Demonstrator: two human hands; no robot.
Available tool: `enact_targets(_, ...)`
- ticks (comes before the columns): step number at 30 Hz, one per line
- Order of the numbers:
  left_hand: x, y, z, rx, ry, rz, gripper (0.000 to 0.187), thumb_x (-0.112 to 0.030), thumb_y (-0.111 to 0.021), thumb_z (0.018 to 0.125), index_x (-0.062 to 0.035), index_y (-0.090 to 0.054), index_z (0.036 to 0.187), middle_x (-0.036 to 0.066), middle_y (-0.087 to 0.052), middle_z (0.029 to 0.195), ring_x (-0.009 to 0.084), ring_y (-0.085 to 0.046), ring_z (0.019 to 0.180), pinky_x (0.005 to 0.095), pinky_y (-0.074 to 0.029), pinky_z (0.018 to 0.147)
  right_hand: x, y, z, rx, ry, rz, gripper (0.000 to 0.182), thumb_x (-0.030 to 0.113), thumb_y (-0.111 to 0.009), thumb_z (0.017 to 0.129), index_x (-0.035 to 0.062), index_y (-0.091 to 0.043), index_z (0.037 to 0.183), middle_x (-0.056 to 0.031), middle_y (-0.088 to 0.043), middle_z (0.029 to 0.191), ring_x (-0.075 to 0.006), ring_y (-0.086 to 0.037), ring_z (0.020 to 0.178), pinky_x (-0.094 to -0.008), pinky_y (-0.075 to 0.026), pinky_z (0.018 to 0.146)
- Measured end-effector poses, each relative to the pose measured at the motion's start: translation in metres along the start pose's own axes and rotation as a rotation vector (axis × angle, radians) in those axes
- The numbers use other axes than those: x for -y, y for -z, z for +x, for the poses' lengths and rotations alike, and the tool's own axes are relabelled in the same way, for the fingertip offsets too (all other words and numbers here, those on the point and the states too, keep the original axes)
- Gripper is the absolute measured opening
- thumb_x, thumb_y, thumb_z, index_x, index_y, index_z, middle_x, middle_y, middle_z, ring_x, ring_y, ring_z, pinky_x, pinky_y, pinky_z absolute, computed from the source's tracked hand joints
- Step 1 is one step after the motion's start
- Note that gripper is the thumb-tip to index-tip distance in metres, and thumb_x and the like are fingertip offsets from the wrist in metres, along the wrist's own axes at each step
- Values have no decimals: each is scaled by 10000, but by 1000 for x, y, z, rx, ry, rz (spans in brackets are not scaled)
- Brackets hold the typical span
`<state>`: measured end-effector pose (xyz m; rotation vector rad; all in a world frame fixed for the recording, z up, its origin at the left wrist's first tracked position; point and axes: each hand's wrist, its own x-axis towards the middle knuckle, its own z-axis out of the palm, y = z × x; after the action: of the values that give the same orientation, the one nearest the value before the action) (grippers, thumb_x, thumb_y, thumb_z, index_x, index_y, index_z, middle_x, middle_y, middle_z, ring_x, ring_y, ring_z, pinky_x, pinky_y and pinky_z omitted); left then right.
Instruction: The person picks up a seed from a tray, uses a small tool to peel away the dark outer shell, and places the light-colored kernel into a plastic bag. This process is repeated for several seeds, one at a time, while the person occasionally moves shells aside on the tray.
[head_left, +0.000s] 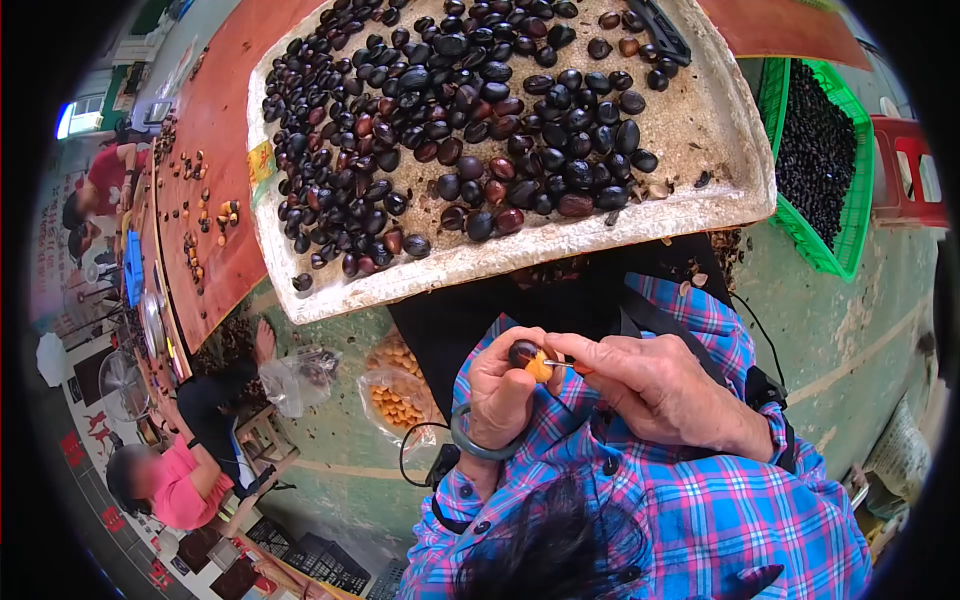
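Note:
My left hand, with a bangle at its wrist, is closed around a dark nut whose shell is partly off, showing orange flesh. My right hand grips a small tool with a thin metal shaft and an orange-red part at the fingers. The tool's tip meets the orange flesh. Both hands are close together over my lap. Just beyond them, a whitish foam tray holds many dark, glossy nuts.
A green basket of dark pieces stands at right, beside a red stool. Plastic bags of orange kernels lie on the floor left of my hands. A person in pink sits lower left. Loose nuts dot the reddish table.

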<state>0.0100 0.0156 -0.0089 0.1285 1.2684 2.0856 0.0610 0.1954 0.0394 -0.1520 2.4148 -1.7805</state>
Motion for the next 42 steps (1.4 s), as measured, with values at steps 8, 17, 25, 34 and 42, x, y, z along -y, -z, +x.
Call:
enact_targets(8,-2,-3,0,-26,30,73,595,-520,-640,753,17,-541,987,83,-543,755,142,-514,632,263,-422,572,2,0,-1,32,1,-159,626,-1,-550,755,158,-388,1338,-85,-524,698,-268,-564,584,-365,-457,489)
enact_targets(17,-4,-1,-3,131,41,59,392,-341,-603,859,-8,-497,1035,21,-511,767,77,-469,664,200,-373,587,9,-2,-4,32,18,-392,657,38,-585,701,174,-411,1320,-57,-508,699,-223,-564,589,-345,-456,460)
enact_targets(25,-15,-3,-9,161,291,-56,358,-332,-647,828,-31,-489,941,7,-496,725,58,-429,623,193,-349,551,8,-6,-7,62,54,-435,659,66,-603,692,183,-418,1313,-49,-480,699,-212,-561,608,-338,-464,476)
enact_targets(34,-24,10,-13,254,493,-34,258,-234,-608,860,-20,-500,954,3,-517,749,70,-456,633,210,-384,575,12,-7,-8,132,36,-478,618,96,-589,707,184,-427,1297,-61,-484,712,-223,-565,598,-349,-466,476)
enact_targets(42,-18,16,-8,296,334,76,310,-304,-636,840,-13,-538,886,-27,-457,668,27,-384,570,177,-327,506,-3,1,-10,41,-6,-363,641,27,-585,681,148,-434,1292,-67,-498,691,-246,-561,590,-353,-442,439)
